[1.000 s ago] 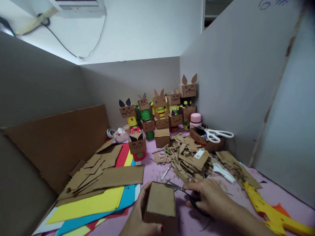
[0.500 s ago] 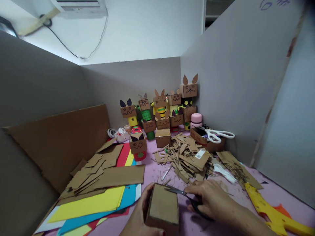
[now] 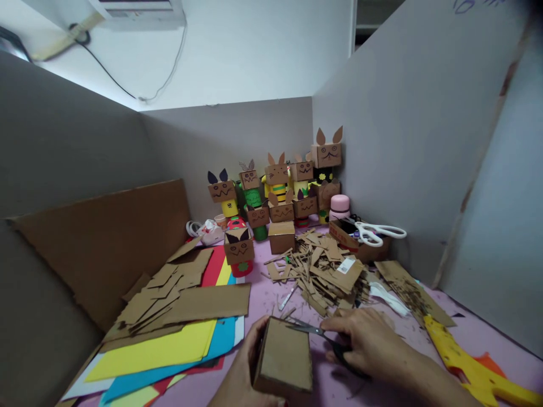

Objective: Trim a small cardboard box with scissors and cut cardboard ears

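My left hand [image 3: 244, 373] grips a small brown cardboard box [image 3: 285, 356] low in the middle, just above the pink table [image 3: 428, 350]. My right hand [image 3: 369, 345] holds black-handled scissors [image 3: 316, 330], whose blades lie at the box's top right edge. A pile of cardboard scraps [image 3: 326, 271] sits just beyond the hands.
Cardboard-box figures with ears and drawn faces [image 3: 275, 192] stand along the back wall. Coloured paper sheets [image 3: 165, 356] under cardboard pieces [image 3: 186, 299] lie at left. White scissors [image 3: 377, 232] rest on a small box at right, and a yellow glue gun [image 3: 470, 367] lies at lower right. Grey partitions enclose the table.
The box has turned slightly in my left hand and shifted a little right. The scissors stay at its top edge.
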`<action>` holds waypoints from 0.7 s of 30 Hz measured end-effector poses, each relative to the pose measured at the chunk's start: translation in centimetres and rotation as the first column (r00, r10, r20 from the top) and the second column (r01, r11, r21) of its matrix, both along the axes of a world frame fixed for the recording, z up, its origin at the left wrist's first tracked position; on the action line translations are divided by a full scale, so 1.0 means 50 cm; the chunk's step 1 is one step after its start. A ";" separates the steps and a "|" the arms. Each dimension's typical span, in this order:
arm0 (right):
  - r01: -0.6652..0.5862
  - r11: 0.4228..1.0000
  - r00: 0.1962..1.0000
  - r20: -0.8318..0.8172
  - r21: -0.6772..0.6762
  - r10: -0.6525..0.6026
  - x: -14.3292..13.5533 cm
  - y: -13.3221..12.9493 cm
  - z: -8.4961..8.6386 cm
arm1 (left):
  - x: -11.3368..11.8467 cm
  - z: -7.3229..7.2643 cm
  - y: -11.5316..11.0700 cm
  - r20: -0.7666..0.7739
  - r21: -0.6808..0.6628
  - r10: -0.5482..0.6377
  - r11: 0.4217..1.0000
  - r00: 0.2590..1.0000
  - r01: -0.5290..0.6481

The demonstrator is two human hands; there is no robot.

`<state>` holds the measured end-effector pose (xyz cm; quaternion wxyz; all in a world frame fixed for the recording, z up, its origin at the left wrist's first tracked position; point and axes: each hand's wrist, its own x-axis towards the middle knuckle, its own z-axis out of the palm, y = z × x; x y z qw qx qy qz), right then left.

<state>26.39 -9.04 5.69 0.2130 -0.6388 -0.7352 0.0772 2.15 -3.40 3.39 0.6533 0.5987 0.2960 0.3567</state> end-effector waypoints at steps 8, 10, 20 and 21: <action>-0.038 0.999 0.999 -0.039 0.023 0.038 -0.001 -0.003 0.002 | 0.001 0.004 0.002 -0.032 0.002 0.002 1.000 0.999 -0.002; -0.057 0.998 0.996 -0.066 0.026 0.058 -0.002 -0.003 0.003 | 0.005 0.005 0.001 0.005 0.017 0.014 1.000 1.000 -0.014; 0.113 0.993 0.910 -0.398 -0.045 -0.121 -0.012 0.018 -0.014 | 0.006 0.014 -0.008 0.326 -0.349 0.139 0.937 0.935 -0.017; 0.106 0.992 0.880 -0.459 -0.062 -0.123 -0.016 0.020 -0.021 | 0.006 0.016 -0.010 0.350 -0.396 0.139 0.918 0.927 0.011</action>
